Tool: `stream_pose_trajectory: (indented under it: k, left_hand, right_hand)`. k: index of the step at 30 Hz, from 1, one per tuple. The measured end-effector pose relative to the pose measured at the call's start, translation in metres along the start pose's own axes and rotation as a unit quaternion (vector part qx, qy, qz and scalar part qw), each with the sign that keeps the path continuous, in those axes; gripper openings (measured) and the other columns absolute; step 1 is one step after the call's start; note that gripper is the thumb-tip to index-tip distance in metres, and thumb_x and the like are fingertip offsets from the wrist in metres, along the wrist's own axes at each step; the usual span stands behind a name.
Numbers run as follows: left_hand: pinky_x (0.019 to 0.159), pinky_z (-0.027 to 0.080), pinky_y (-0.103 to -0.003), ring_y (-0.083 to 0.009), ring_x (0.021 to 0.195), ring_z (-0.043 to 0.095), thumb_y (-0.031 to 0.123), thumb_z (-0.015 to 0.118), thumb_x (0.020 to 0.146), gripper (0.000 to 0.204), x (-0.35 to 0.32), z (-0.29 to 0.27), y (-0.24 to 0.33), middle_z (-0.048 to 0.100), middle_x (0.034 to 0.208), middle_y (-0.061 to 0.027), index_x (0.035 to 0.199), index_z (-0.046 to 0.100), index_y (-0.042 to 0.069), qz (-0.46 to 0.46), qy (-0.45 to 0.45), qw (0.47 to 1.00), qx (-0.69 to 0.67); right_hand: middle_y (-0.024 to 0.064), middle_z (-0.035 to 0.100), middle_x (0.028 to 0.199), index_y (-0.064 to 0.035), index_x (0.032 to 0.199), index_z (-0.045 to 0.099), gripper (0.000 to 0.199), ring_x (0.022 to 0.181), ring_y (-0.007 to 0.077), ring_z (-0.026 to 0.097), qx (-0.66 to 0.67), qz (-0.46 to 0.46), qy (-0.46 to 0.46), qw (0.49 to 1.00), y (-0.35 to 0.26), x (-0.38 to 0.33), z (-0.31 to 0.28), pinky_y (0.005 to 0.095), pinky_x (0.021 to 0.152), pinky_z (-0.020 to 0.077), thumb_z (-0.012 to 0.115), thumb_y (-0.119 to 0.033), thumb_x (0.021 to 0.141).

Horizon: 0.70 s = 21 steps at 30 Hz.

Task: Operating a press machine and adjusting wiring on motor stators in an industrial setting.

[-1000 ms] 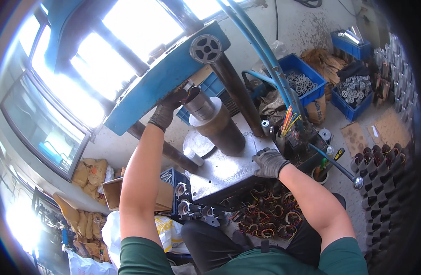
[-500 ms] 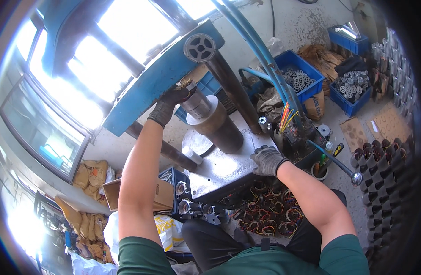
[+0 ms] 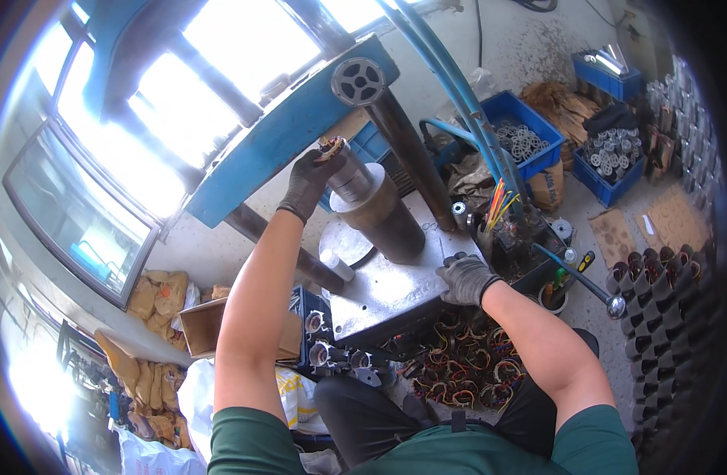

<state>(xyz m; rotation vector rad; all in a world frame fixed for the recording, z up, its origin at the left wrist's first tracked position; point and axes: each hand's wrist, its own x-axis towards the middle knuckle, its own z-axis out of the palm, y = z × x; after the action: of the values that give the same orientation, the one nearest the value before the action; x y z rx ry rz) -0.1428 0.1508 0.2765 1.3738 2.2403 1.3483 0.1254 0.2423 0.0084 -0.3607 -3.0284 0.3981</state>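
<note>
My left hand (image 3: 309, 187), in a dark grey glove, has its fingers curled over the upper rim of a silver ribbed motor stator (image 3: 351, 180). Copper-coloured windings (image 3: 330, 147) show at the stator's top, partly behind the fingers. The stator stands on a thick dark steel cylinder (image 3: 383, 226) with a lighter collar, which rests on the press's metal bed plate (image 3: 379, 294). Over at the plate's right edge lies my gloved right hand (image 3: 468, 279), its fingers outstretched and slightly bent, nothing visible in them.
A blue press beam (image 3: 292, 127) and steel columns (image 3: 415, 154) rise around the cylinder. A ball-ended lever (image 3: 614, 307) juts out at right. Wound coils (image 3: 466, 360) lie below the plate; blue crates (image 3: 518, 131) stand at the far right. A white cup-like piece (image 3: 337, 265) sits on the plate.
The whole view has shifted slightly. My left hand has eased back a little from the stator's top, so more of the windings shows. My right hand stays at the plate's edge.
</note>
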Motion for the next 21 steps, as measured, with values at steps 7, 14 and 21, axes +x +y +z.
stream_pose_trajectory:
  k: [7, 14, 21]
  left_hand:
    - [0.089, 0.053, -0.031, -0.0139, 0.096, 0.066, 0.038, 0.084, 0.090, 0.052, 0.005, 0.005, 0.002, 0.074, 0.106, -0.0066, 0.122, 0.073, -0.001, -0.017, 0.040, 0.999, 0.031]
    - [0.088, 0.053, -0.028, -0.0119, 0.096, 0.067, 0.032, 0.085, 0.090, 0.046, 0.010, -0.001, -0.016, 0.075, 0.105, -0.0064, 0.119, 0.072, -0.002, 0.043, 0.027, 0.995, 0.082]
    - [0.088, 0.051, -0.029, -0.0118, 0.095, 0.062, 0.036, 0.085, 0.090, 0.051, 0.006, -0.002, -0.005, 0.071, 0.107, -0.0044, 0.123, 0.072, 0.000, 0.012, 0.025, 0.996, 0.083]
  right_hand:
    - [0.0122, 0.065, 0.136, -0.0128, 0.125, 0.070, 0.044, 0.128, 0.0332, 0.059, -0.014, -0.008, 0.010, 1.000, -0.002, -0.004, 0.000, 0.0526, 0.104, 0.0499, 0.070, -0.038, 0.089]
    - [0.0085, 0.066, 0.136, -0.0135, 0.123, 0.072, 0.036, 0.126, 0.0325, 0.060, -0.020, -0.031, 0.042, 0.998, 0.006, -0.001, 0.012, 0.0527, 0.102, 0.0507, 0.065, -0.029, 0.091]
    - [0.0082, 0.069, 0.128, -0.0128, 0.116, 0.074, 0.034, 0.116, 0.0330, 0.064, -0.033, -0.056, 0.116, 0.991, 0.012, 0.005, 0.024, 0.0503, 0.096, 0.0543, 0.070, -0.029, 0.086]
